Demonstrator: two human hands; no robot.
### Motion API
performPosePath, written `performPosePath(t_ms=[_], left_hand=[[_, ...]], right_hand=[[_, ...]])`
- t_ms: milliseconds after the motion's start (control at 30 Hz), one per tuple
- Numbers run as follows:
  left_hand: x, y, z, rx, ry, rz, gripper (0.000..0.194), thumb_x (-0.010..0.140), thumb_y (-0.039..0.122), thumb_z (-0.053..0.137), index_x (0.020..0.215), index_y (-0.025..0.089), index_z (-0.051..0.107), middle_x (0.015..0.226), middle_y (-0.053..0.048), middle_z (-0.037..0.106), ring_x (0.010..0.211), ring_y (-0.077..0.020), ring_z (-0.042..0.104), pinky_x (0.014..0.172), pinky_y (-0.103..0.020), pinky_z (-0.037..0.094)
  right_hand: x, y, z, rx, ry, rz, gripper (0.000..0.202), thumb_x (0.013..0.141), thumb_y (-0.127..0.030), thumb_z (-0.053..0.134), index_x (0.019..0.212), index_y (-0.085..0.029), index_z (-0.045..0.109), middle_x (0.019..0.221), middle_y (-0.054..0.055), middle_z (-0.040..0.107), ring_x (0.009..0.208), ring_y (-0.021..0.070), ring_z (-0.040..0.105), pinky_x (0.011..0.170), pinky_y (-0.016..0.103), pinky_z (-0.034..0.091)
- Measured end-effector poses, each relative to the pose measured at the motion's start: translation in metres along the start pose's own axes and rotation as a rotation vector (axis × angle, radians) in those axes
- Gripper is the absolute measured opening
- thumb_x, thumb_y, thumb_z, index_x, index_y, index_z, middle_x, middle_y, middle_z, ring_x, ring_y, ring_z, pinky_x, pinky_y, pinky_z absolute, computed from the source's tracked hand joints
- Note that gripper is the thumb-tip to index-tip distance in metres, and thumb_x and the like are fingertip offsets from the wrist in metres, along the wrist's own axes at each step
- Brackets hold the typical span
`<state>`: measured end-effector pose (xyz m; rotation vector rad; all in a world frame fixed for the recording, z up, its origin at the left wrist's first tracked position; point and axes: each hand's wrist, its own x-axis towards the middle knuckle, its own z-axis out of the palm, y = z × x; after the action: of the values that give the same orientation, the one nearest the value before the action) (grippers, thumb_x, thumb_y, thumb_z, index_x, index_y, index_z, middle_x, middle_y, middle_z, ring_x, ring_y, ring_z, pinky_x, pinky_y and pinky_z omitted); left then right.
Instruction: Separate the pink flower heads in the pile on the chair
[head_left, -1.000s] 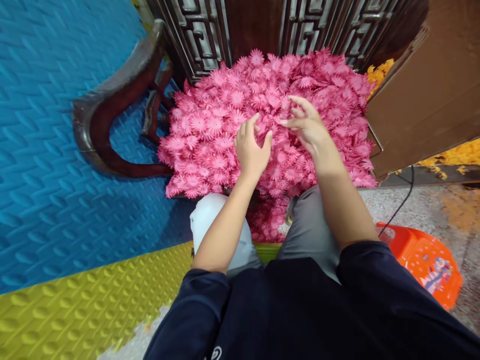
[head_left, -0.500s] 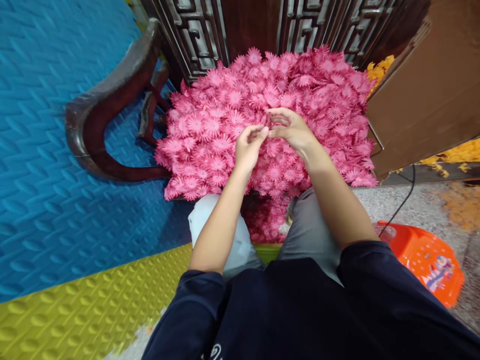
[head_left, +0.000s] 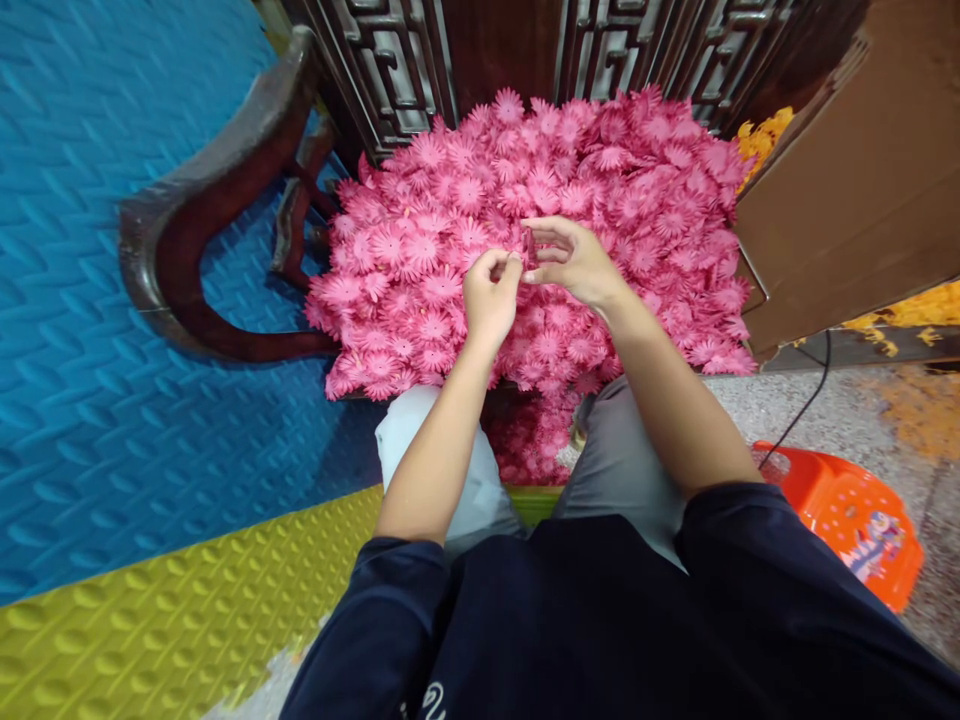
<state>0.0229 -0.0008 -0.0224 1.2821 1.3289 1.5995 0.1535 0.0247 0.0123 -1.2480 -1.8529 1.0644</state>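
A broad heap of pink artificial flowers (head_left: 435,250) lies in front of me, spread over the seat of a dark wooden chair. Above its middle my two hands meet at the fingertips. My left hand (head_left: 489,298) is closed in a pinch, thumb against forefinger; what sits in the pinch is mostly hidden. Curved fingers and thumb of my right hand (head_left: 576,264) bracket a darker pink flower piece (head_left: 528,244), seen nearly edge-on. Its exact shape is hard to make out against the heap.
The chair's curved armrest (head_left: 172,270) juts out at left over blue matting (head_left: 67,400). A cardboard sheet (head_left: 847,190) stands at right, with yellow pieces (head_left: 907,305) around it. An orange plastic stool (head_left: 847,520) is beside my right leg. More pink flowers lie below, between my knees.
Both hands have shifted slightly left. The left fingers have curled in more tightly, and the right thumb has come down a little beside the left fingertips.
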Motion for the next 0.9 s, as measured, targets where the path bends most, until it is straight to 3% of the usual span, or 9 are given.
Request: performPosePath(t_ms=[300, 433, 633, 900], left_hand=[[0.004, 0.012, -0.003, -0.323, -0.002, -0.211, 0.037, 0.082, -0.001, 0.054, 0.050, 0.016, 0.046, 0.050, 0.006, 0.040, 0.052, -0.0056, 0.038, 0.059, -0.019, 0.034], [0.006, 0.010, -0.004, -0.410, -0.026, -0.199, 0.039, 0.080, -0.002, 0.057, 0.048, 0.016, 0.043, 0.050, 0.006, 0.041, 0.051, -0.0056, 0.038, 0.059, -0.019, 0.034], [0.007, 0.006, -0.008, -0.537, -0.094, -0.194, 0.031, 0.079, 0.010, 0.066, 0.052, 0.016, 0.053, 0.055, 0.006, 0.049, 0.058, -0.0063, 0.047, 0.068, -0.019, 0.040], [0.007, 0.005, -0.012, -0.556, -0.143, -0.369, 0.015, 0.075, 0.017, 0.072, 0.067, 0.020, 0.059, 0.069, 0.005, 0.061, 0.066, -0.0080, 0.056, 0.071, -0.021, 0.044]], right_hand=[[0.011, 0.020, 0.004, 0.330, -0.066, -0.119, 0.071, 0.050, -0.028, 0.084, 0.117, -0.024, 0.060, 0.136, 0.004, 0.055, 0.128, 0.0235, 0.047, 0.110, 0.042, 0.041], [0.009, 0.017, 0.005, 0.330, -0.116, -0.137, 0.069, 0.051, -0.026, 0.083, 0.117, -0.025, 0.060, 0.137, 0.002, 0.053, 0.130, 0.0234, 0.045, 0.112, 0.043, 0.039], [0.003, 0.006, 0.002, 0.437, -0.094, -0.110, 0.066, 0.052, -0.025, 0.083, 0.115, -0.024, 0.061, 0.137, 0.002, 0.053, 0.133, 0.0227, 0.042, 0.112, 0.040, 0.039], [0.001, 0.003, 0.003, 0.556, -0.067, -0.028, 0.051, 0.062, -0.014, 0.073, 0.111, -0.022, 0.062, 0.127, 0.003, 0.057, 0.127, 0.0209, 0.047, 0.105, 0.039, 0.047]])
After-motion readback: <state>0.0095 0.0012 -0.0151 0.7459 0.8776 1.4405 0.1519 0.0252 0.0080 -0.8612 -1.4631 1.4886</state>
